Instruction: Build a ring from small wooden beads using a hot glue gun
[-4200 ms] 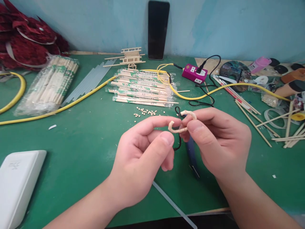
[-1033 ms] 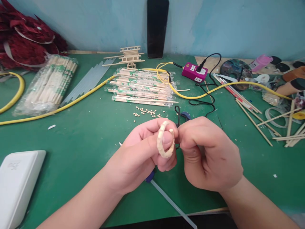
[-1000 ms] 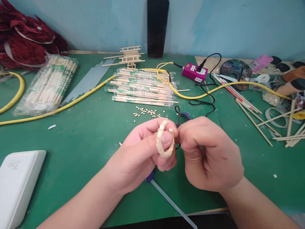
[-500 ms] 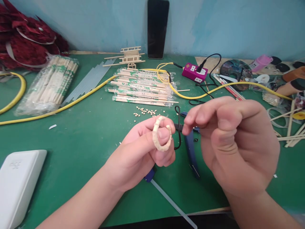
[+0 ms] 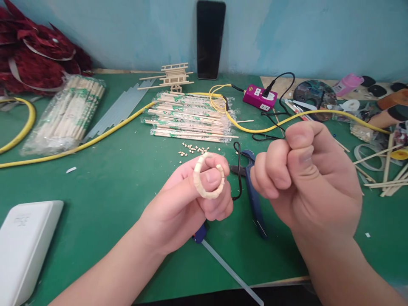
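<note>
Between thumb and fingers of my left hand (image 5: 194,193) is a ring made of short pale wooden pieces (image 5: 199,185), with a gap at its upper right. To the right, my right hand (image 5: 314,182) is raised apart from it, thumb pressed against the forefinger and the other fingers curled. What that pinch holds, if anything, is hidden. Blue-handled cutting pliers (image 5: 255,204) lie on the table between the hands. Under my left hand shows part of a blue glue gun (image 5: 199,234), with a translucent glue stick (image 5: 229,270) reaching toward the table's front edge.
Small cut wooden bits (image 5: 194,148) lie before bagged chopsticks (image 5: 188,117). A stick model (image 5: 174,76) and a leaning phone (image 5: 210,40) are behind. A yellow cable (image 5: 117,131) crosses to a purple power socket (image 5: 259,97). A white power bank (image 5: 28,246) lies left.
My right hand's fingers have curled in more tightly, and the hand has shifted slightly left. My left hand has tilted the ring, which now sits a little further left and higher.
</note>
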`<state>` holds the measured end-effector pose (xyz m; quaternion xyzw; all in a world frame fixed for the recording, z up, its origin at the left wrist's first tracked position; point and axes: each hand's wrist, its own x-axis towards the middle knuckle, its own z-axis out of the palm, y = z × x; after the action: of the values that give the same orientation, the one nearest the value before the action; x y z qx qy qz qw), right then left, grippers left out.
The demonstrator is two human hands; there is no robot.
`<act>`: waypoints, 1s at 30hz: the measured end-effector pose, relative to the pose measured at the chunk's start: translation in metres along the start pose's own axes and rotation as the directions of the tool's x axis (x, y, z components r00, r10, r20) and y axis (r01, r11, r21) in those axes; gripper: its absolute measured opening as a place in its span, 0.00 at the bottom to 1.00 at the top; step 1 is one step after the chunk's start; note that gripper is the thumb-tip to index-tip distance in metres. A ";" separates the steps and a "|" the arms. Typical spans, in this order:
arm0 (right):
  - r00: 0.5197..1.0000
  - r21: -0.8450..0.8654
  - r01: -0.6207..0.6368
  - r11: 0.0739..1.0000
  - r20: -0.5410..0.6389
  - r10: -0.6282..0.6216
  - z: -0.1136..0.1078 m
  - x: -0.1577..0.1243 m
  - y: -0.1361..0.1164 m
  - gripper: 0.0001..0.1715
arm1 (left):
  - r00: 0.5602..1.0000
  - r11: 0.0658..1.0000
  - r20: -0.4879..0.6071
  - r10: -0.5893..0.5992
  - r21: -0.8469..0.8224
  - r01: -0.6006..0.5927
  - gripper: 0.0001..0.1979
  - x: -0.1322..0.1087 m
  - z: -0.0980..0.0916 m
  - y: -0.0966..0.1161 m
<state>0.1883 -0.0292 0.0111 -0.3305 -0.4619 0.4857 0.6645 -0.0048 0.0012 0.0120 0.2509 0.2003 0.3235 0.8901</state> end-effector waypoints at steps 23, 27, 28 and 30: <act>0.974 -0.036 -0.211 0.977 -0.092 0.207 -0.005 0.002 0.008 0.05 | 0.975 0.975 -0.123 0.187 -0.096 -0.199 0.07 -0.003 -0.003 0.027; 0.968 0.026 -0.244 0.969 -0.045 0.245 -0.005 0.006 0.009 0.06 | 0.978 0.980 -0.133 0.162 -0.095 -0.175 0.09 -0.003 -0.002 0.025; 0.966 0.030 -0.256 0.966 -0.042 0.257 -0.006 0.006 0.009 0.08 | 0.979 0.982 -0.134 0.153 -0.089 -0.166 0.10 -0.002 -0.002 0.024; 0.960 0.034 -0.276 0.961 -0.041 0.277 -0.006 0.006 0.010 0.11 | 0.980 0.985 -0.136 0.143 -0.073 -0.154 0.10 -0.002 -0.002 0.023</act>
<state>0.1911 -0.0201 0.0022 -0.3934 -0.3890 0.5726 0.6051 -0.0181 0.0158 0.0239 0.2061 0.2252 0.4127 0.8582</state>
